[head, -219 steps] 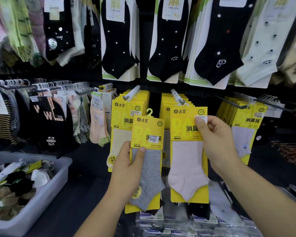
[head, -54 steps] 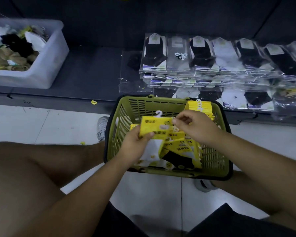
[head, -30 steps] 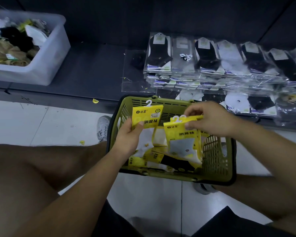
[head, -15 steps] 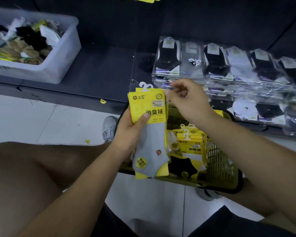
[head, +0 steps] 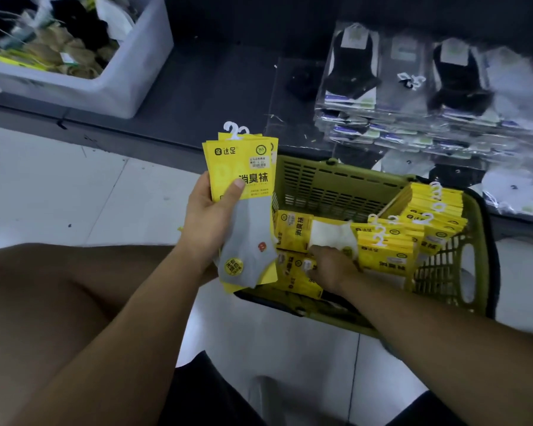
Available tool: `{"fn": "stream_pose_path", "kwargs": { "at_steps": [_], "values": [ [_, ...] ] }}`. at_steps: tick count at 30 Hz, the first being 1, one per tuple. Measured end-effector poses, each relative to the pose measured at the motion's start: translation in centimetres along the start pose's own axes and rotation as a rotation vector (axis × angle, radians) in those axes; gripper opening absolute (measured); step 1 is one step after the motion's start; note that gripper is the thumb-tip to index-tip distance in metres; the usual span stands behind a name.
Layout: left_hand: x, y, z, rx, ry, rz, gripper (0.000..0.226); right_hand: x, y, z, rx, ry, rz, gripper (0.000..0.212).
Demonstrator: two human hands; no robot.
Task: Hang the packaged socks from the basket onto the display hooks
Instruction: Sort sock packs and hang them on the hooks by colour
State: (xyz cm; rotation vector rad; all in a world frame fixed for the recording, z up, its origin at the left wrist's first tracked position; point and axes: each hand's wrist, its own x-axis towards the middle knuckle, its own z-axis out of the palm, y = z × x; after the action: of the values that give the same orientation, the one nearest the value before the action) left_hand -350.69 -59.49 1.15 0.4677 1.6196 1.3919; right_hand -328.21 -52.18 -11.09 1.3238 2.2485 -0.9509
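Since half a second ago, the right hand [head: 330, 269] has been moved down off the held packs into the green basket [head: 336, 186]. Its fingers are pressed on a loose sock pack [head: 302, 265]; whether it is gripped cannot be told. A small bunch of yellow sock packs [head: 240, 170] is held tight in the left hand [head: 210, 222], above the basket's left edge. Packs are being gathered. Next, one more must be picked out and stacked with its hook lined up. More packs [head: 413, 229] are crowded beside it. No display hooks can be seen.

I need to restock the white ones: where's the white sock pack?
Head view, centre-right: the white sock pack lies flat in the green basket, just above the right hand.
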Motion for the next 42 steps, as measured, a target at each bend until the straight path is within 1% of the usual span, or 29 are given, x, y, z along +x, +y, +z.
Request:
{"fn": "stream_pose_path", "kwargs": {
  "at_steps": [3, 5, 10, 13, 15, 17, 19, 20, 22, 23, 24, 25, 26, 28, 29, 31, 33, 35, 37, 39, 42],
  "values": [
    [0.4, -0.3, -0.2, 0.02, -0.007, -0.01, 0.022, 0.6, -0.2, 0.6, -0.068, 0.009, -0.013, 0.026],
    [0.6, -0.3, 0.0, 0.026, -0.003, -0.011, 0.026, 0.6, -0.8, -0.5, -0.021, 0.056, -0.042, 0.016],
    [0.8, -0.4, 0.2, -0.001, 0.028, -0.007, 0.031, -0.5, -2.8, -7.2, 0.136, 0.316, -0.168, 0.025],
    [1.0, -0.1, 0.2, 0.012, 0.063, 0.008, 0.021, -1.4, -4.2, -12.0, 0.241, 0.486, -0.157, 0.027],
    [1.0, 0.1, 0.4, 0.023, 0.08, 0.012, 0.018, -2.3, -4.9, -14.7, 0.346, 0.557, -0.152, 0.03],
    [0.5, 0.2, 0.8, 0.011, 0.063, -0.001, 0.019, -3.1, -5.6, -16.5, 0.474, 0.555, -0.17, 0.031],
    [-0.1, 0.2, 1.5, -0.046, 0.025, -0.034, 0.023, -3.9, -6.6, -17.2, 0.609, 0.505, -0.203, 0.034],
    [-0.5, 0.3, 2.1, -0.071, 0.002, -0.049, 0.031, -4.2, -7.1, -17.2, 0.65, 0.477, -0.208, 0.035],
    [-1.3, 0.5, 3.4, -0.088, -0.049, -0.072, 0.053, -4.6, -7.8, -16.4, 0.713, 0.423, -0.197, 0.037],
    [-1.7, 0.5, 4.1, -0.081, -0.082, -0.08, 0.06, -4.7, -8.0, -15.9, 0.737, 0.404, -0.189, 0.037],
    [-2.1, 0.4, 4.8, -0.056, -0.115, -0.076, 0.058, -4.9, -7.9, -15.4, 0.757, 0.392, -0.176, 0.035],
    [-2.3, 0.3, 5.3, -0.015, -0.14, -0.062, 0.051, -5.0, -7.7, -15.2, 0.786, 0.382, -0.162, 0.031],
    [-2.4, 0.0, 5.7, 0.028, -0.152, -0.045, 0.043, -5.1, -7.3, -15.1, 0.826, 0.37, -0.144, 0.026],
    [-2.3, -0.5, 6.0, 0.078, -0.159, -0.036, 0.037, -5.1, -5.6, -15.2, 0.866, 0.364, -0.091, 0.019],
    [-2.3, -0.7, 6.0, 0.079, -0.163, -0.049, 0.036, -5.2, -4.2, -15.4, 0.801, 0.386, -0.065, 0.017],
    [-2.2, -0.8, 5.9, 0.063, -0.168, -0.077, 0.03, -5.9, -0.7, -15.3, 0.465, 0.447, -0.06, 0.014],
    [-2.1, -1.0, 5.9, 0.04, -0.175, -0.093, 0.026, -7.2, 2.9, -14.8, 0.084, 0.43, -0.088, 0.013],
    [-2.0, -1.2, 6.1, 0.017, -0.177, -0.108, 0.027, -8.5, 5.5, -13.8, -0.206, 0.384, -0.109, 0.018],
    [-1.9, -1.4, 6.4, 0.002, -0.174, -0.124, 0.027, -9.3, 7.2, -12.7, -0.359, 0.353, -0.092, 0.028],
    [-1.9, -1.6, 6.8, -0.006, -0.177, -0.126, 0.023, -9.9, 8.0, -11.6, -0.429, 0.348, -0.087, 0.036],
    [-1.9, -1.8, 7.4, 0.018, -0.188, -0.104, 0.024, -10.6, 8.3, -9.7, -0.457, 0.422, -0.12, 0.033]
  ]
}}
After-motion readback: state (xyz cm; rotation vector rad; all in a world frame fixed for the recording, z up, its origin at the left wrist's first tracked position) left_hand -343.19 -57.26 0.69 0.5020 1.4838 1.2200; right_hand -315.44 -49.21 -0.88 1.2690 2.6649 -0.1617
